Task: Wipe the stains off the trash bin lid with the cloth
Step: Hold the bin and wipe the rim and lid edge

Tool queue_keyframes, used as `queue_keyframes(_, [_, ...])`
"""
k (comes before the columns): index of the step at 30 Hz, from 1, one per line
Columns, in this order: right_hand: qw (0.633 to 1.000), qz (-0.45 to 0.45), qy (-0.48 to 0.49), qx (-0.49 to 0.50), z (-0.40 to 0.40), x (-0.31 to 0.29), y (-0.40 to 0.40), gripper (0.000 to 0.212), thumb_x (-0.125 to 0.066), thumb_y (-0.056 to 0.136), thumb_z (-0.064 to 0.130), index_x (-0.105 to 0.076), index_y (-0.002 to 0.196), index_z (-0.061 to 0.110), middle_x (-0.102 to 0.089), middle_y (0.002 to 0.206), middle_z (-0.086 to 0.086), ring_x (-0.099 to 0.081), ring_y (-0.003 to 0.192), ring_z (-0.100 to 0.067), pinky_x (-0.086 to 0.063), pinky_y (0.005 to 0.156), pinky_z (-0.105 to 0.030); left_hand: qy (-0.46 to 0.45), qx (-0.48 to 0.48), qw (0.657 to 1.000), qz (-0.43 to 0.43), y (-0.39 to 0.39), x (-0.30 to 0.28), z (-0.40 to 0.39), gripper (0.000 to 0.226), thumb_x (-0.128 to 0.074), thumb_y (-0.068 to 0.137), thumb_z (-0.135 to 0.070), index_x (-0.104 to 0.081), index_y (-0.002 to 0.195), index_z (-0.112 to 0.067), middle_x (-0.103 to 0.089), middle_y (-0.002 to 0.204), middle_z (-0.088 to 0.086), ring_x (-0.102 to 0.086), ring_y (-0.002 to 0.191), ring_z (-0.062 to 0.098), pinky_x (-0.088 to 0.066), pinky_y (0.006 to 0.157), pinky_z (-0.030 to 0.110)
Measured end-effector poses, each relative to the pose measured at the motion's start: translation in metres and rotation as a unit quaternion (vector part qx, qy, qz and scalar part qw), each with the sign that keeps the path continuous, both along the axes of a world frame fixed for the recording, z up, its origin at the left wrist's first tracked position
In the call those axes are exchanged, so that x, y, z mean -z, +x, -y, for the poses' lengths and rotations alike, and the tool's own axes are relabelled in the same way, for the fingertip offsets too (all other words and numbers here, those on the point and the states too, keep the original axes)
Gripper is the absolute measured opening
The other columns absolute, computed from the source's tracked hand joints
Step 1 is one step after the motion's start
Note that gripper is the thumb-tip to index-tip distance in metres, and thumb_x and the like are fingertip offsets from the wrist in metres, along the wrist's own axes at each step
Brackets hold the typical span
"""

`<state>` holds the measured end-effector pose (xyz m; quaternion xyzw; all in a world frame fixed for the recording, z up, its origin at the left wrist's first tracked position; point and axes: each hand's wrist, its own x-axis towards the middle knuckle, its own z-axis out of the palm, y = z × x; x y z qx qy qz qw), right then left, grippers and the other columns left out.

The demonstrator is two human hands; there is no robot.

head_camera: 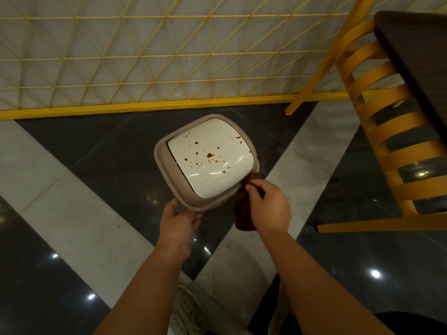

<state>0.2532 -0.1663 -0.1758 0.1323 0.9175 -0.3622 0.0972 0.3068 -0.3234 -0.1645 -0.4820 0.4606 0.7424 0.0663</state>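
Underfoot, a glossy floor (79, 151) of dark and pale tiles runs to a yellow lattice fence (150, 59), with a yellow slatted chair (387, 131) and a dark table (416, 68) at the right. Standing on the dark tile near the fence is the trash bin, its beige-rimmed white lid (212, 170) speckled with brown stains (210, 155), mostly around the middle. The left hand (179, 223) grips the lid's near rim, fingers curled under it. The right hand (268, 206) pinches a brown cloth (244, 216) at the lid's near right corner; the cloth hangs below the hand.
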Motion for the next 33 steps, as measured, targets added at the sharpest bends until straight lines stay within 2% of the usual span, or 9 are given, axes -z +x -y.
queue_keyframes(3, [0.998, 0.014, 0.01, -0.053, 0.016, -0.005, 0.012, 0.021, -0.052, 0.094, 0.036, -0.062, 0.112, 0.034, -0.062, 0.111, 0.008, -0.055, 0.094, -0.007, -0.04, 0.081, -0.019, -0.012, -0.005, 1.0, -0.003, -0.001, -0.001, -0.004, 0.053, -0.059, 0.089, 0.002, -0.044, 0.132, -0.026, -0.061, 0.116, 0.006, -0.061, 0.11, 0.024, -0.046, 0.102, 0.043])
queue_keyframes(7, [0.977, 0.048, 0.028, -0.208, 0.04, 0.0, 0.049, 0.023, -0.048, 0.096, 0.034, -0.063, 0.114, 0.032, -0.061, 0.113, 0.008, -0.058, 0.1, -0.01, -0.041, 0.086, -0.019, -0.02, 0.008, 1.0, 0.001, 0.001, 0.001, -0.003, 0.047, -0.059, 0.089, 0.002, -0.051, 0.125, -0.027, -0.067, 0.108, 0.005, -0.066, 0.098, 0.021, -0.053, 0.082, 0.034])
queue_keyframes(12, [0.996, 0.046, -0.063, 0.038, -0.009, 0.004, 0.031, 0.016, -0.052, 0.094, 0.031, -0.063, 0.107, 0.033, -0.062, 0.101, 0.011, -0.055, 0.092, -0.007, -0.041, 0.082, -0.024, -0.009, -0.054, 0.998, -0.009, 0.004, -0.002, 0.02, 0.045, -0.059, 0.089, 0.001, -0.055, 0.131, -0.016, -0.066, 0.118, 0.006, -0.064, 0.105, 0.02, -0.052, 0.088, 0.032])
queue_keyframes(16, [0.991, 0.035, -0.107, 0.074, -0.017, -0.003, 0.03, 0.011, -0.055, 0.092, 0.036, -0.055, 0.096, 0.046, -0.052, 0.083, 0.025, -0.053, 0.083, -0.003, -0.054, 0.08, -0.033, 0.02, -0.102, 0.995, -0.004, 0.006, -0.004, 0.021, 0.05, -0.058, 0.092, -0.006, -0.045, 0.139, -0.02, -0.064, 0.123, 0.008, -0.064, 0.108, 0.021, -0.048, 0.1, 0.04])
queue_keyframes(21, [0.973, -0.012, -0.163, 0.161, -0.003, -0.007, 0.043, 0.018, -0.055, 0.093, 0.034, -0.056, 0.11, 0.04, -0.054, 0.091, 0.025, -0.054, 0.086, 0.0, -0.045, 0.07, -0.016, 0.059, -0.051, 0.997, 0.0, 0.005, -0.001, -0.019, 0.047, -0.061, 0.088, -0.002, -0.051, 0.132, -0.016, -0.063, 0.122, 0.011, -0.061, 0.111, 0.025, -0.045, 0.103, 0.044])
queue_keyframes(25, [0.956, -0.019, -0.226, 0.185, 0.009, -0.015, 0.052, 0.016, -0.055, 0.093, 0.033, -0.057, 0.106, 0.042, -0.059, 0.096, 0.023, -0.054, 0.089, 0.003, -0.042, 0.069, -0.01, 0.053, -0.09, 0.995, 0.002, -0.007, 0.007, -0.037, 0.047, -0.065, 0.084, 0.002, -0.056, 0.128, -0.014, -0.065, 0.12, 0.012, -0.063, 0.109, 0.027, -0.052, 0.092, 0.04])
queue_keyframes(28, [0.969, -0.012, -0.218, 0.115, 0.022, -0.014, 0.063, 0.015, -0.056, 0.092, 0.032, -0.058, 0.102, 0.043, -0.061, 0.097, 0.024, -0.056, 0.092, 0.005, -0.045, 0.072, -0.01, 0.043, -0.095, 0.994, 0.036, -0.013, 0.009, -0.04, 0.046, -0.065, 0.084, 0.001, -0.057, 0.126, -0.013, -0.066, 0.116, 0.011, -0.064, 0.099, 0.025, -0.055, 0.069, 0.036])
queue_keyframes(30, [0.976, -0.017, -0.195, 0.096, 0.025, -0.012, 0.058, 0.014, -0.056, 0.092, 0.032, -0.059, 0.101, 0.042, -0.062, 0.096, 0.022, -0.057, 0.092, 0.004, -0.049, 0.079, -0.015, 0.038, -0.093, 0.994, 0.036, -0.012, 0.012, -0.039, 0.05, -0.064, 0.084, 0.002, -0.054, 0.13, -0.014, -0.065, 0.118, 0.011, -0.064, 0.099, 0.025, -0.055, 0.067, 0.035])
queue_keyframes(33, [0.958, -0.026, -0.202, 0.202, 0.013, -0.005, 0.029, 0.009, -0.056, 0.091, 0.036, -0.06, 0.098, 0.042, -0.061, 0.091, 0.02, -0.06, 0.089, -0.006, -0.058, 0.076, -0.036, 0.073, -0.092, 0.993, -0.004, -0.01, 0.013, -0.036, 0.058, -0.061, 0.085, 0.009, -0.047, 0.136, -0.015, -0.063, 0.123, 0.016, -0.065, 0.105, 0.03, -0.057, 0.085, 0.045])
